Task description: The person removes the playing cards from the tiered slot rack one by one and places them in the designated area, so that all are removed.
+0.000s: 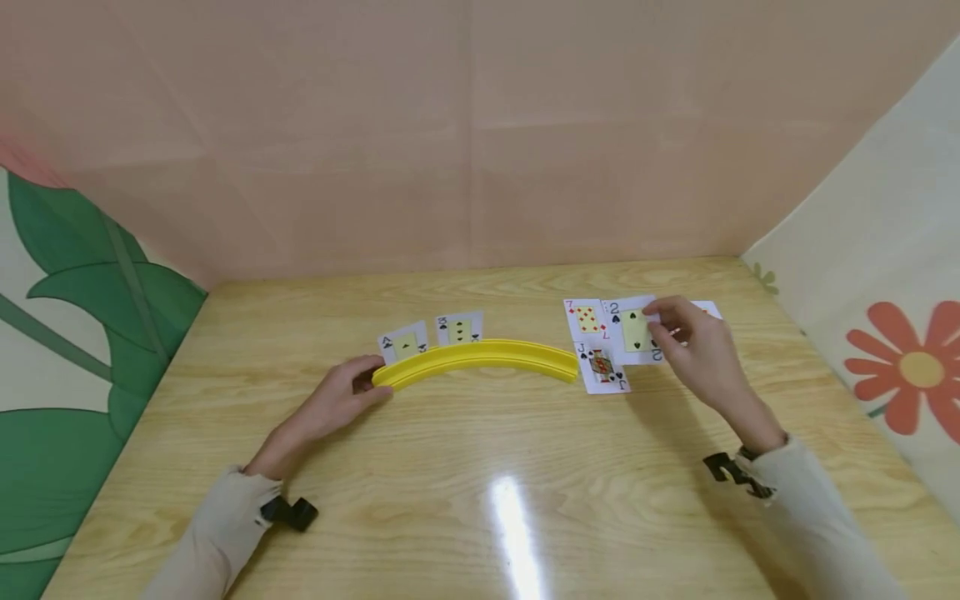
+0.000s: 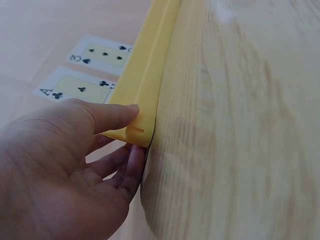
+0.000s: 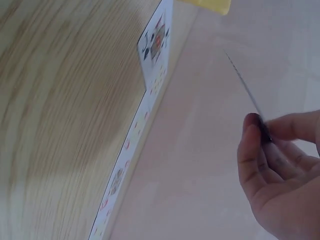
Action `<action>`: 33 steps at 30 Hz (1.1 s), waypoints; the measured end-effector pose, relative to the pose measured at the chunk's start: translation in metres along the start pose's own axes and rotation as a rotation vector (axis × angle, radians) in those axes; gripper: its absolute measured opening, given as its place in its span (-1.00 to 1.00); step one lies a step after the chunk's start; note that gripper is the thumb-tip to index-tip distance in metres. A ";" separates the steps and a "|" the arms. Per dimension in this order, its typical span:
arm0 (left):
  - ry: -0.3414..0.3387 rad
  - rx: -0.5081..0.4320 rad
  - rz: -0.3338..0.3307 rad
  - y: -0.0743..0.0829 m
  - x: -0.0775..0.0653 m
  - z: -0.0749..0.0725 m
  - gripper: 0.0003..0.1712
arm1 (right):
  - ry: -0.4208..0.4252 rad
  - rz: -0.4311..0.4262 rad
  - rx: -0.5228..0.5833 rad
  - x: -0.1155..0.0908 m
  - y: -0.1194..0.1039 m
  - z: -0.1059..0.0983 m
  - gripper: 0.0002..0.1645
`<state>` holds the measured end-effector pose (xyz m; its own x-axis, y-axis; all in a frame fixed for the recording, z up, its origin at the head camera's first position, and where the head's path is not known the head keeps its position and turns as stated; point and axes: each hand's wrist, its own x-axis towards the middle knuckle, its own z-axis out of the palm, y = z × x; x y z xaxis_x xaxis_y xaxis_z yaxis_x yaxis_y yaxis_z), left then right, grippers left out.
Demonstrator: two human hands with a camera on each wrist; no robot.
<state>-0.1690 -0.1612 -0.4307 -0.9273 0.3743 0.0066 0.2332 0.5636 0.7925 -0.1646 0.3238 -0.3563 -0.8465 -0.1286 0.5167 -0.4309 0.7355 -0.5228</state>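
Observation:
My left hand (image 1: 341,400) grips the left end of a yellow curved card holder (image 1: 480,353), its thumb (image 2: 117,116) on the near face. Standing in the holder are an ace of clubs (image 2: 80,89) and, to its right, a three of spades (image 2: 102,55). My right hand (image 1: 697,354) pinches a two of spades (image 1: 636,329) by its right edge, raised above the table. In the right wrist view that card (image 3: 243,82) shows nearly edge-on between thumb and fingers.
By the holder's right end lie a seven of diamonds (image 1: 587,317) and a black jack (image 1: 602,367). Another card (image 1: 707,308) shows partly behind my right hand. The wooden table (image 1: 420,483) meets a pink backdrop (image 1: 465,167) at the back.

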 end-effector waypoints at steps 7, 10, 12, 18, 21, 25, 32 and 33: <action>-0.001 -0.010 0.007 0.001 0.000 0.000 -0.51 | -0.123 0.051 -0.037 0.000 0.013 -0.008 -0.74; 0.000 -0.009 0.009 0.001 0.000 -0.001 -0.52 | -0.160 0.069 -0.052 0.001 0.018 -0.011 -0.73; 0.001 -0.008 0.012 0.000 0.000 -0.001 -0.53 | -0.177 0.083 -0.061 0.001 0.021 -0.011 -0.74; 0.000 -0.009 0.017 0.000 0.000 0.000 -0.52 | -0.265 0.124 -0.062 0.000 0.031 -0.012 -0.75; -0.002 -0.013 0.015 0.000 0.000 0.000 -0.52 | -0.325 0.151 -0.057 -0.002 0.037 -0.011 -0.76; 0.001 -0.013 0.013 -0.001 0.000 0.000 -0.53 | -0.395 0.178 -0.060 -0.004 0.045 -0.008 -0.75; 0.002 -0.020 0.012 -0.002 0.001 0.001 -0.52 | -0.441 0.164 -0.088 -0.006 0.055 -0.006 -0.68; 0.002 -0.020 0.013 -0.001 0.001 0.001 -0.52 | -0.445 0.161 -0.090 -0.006 0.057 -0.005 -0.68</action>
<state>-0.1697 -0.1612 -0.4324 -0.9249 0.3798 0.0183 0.2394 0.5442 0.8041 -0.1819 0.3698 -0.3854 -0.9603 -0.2662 0.0835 -0.2713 0.8214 -0.5017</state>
